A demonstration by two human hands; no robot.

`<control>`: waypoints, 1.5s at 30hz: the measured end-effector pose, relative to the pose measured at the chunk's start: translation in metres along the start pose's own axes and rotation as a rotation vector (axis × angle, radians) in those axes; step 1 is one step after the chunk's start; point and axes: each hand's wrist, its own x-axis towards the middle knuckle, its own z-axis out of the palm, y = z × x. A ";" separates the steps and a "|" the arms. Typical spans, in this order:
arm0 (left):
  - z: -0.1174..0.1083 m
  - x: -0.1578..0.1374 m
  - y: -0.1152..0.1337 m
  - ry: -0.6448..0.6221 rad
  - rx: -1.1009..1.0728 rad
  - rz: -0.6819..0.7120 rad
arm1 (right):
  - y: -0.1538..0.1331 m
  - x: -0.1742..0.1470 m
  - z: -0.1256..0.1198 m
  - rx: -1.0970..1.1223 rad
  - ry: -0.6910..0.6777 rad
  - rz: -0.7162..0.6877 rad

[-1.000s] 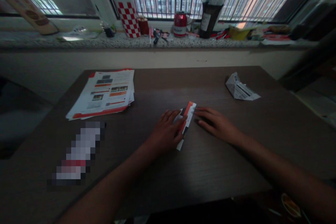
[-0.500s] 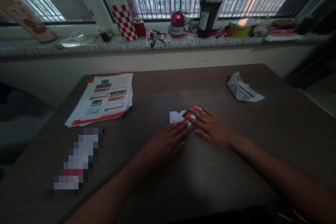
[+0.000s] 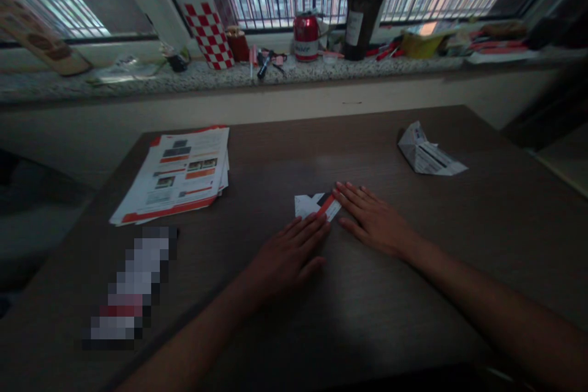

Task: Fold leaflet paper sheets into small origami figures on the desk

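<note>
A pixelated object (image 3: 131, 285) lies unreadable at left, while both hands rest open and flat, gripping nothing: the left hand (image 3: 287, 254) hides the near edge of the folded paper (image 3: 312, 203) mid-table, the right hand (image 3: 374, 217) its right corner. Open tabletop (image 3: 280, 156) separates that from the paper stack (image 3: 184, 165) and folded shape (image 3: 429, 153); on the sill (image 3: 321, 73), a cup's (image 3: 362, 24) dark contents are indistinct.

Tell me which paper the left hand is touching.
The small folded paper with the red stripe, partly under the left hand; the other folded paper and the paper stack lie apart.
</note>
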 end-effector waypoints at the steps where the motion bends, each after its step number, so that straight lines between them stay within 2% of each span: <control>1: -0.001 0.001 0.001 0.008 0.001 0.000 | 0.000 0.000 0.000 0.001 0.003 0.008; 5: -0.005 0.004 0.002 0.056 0.000 -0.010 | 0.000 0.001 -0.002 0.013 0.010 0.014; 11: -0.011 0.008 -0.003 0.139 0.015 -0.035 | 0.003 0.003 -0.007 0.045 0.090 -0.032; 16: -0.013 0.007 -0.008 0.205 0.022 -0.156 | -0.001 0.004 -0.010 0.073 0.123 -0.079; 19: -0.011 0.008 -0.012 0.238 -0.001 -0.183 | -0.002 0.005 -0.011 0.096 0.127 -0.090; 29: -0.002 0.016 -0.023 0.358 -0.047 -0.126 | -0.003 0.008 -0.010 0.148 0.132 -0.111; 34: -0.003 0.018 -0.020 0.373 -0.037 -0.107 | -0.002 0.010 -0.007 0.152 0.154 -0.129; 45: -0.006 0.018 -0.017 0.391 -0.009 -0.107 | -0.008 0.010 -0.012 0.124 0.184 -0.074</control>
